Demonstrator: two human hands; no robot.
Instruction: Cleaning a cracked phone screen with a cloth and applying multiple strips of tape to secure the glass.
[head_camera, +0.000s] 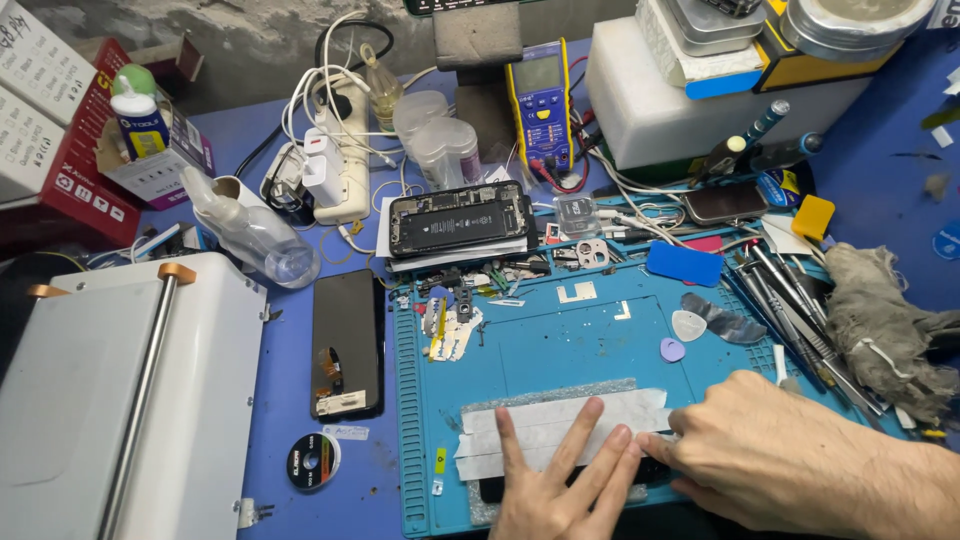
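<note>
The left hand (560, 480) is laid flat, fingers spread, on strips of white tape or paper (560, 425) that lie across a dark slab, seemingly a phone screen (640, 478), of which only a sliver shows under the fingers. The right hand (770, 465) is curled beside it, its fingertips touching the left index finger and pinching at the end of the strip; whether anything is clamped in it cannot be told. The strips and slab rest on a grey pad at the near edge of the blue repair mat (560, 350), directly beneath both hands.

The step is judged to be a pressing or smoothing of the strip onto the slab. It would be done well with even pressure from the flat fingers, the slab being steadied so it does not slide, and the strip kept straight and free of folds.

Just beyond the hands lie plastic picks (688, 326) and a blue pry card (684, 264). Further ahead an opened phone (458, 220) sits on paper, with a multimeter (540, 105) behind it. To the right of the right hand are tweezers and drivers (790, 300) and a grey rag (885, 330). Left of the left hand a black display panel (346, 342) lies on the tabletop (290, 400), with a tape roll (313, 461) and a white machine (120, 400) beyond
</note>
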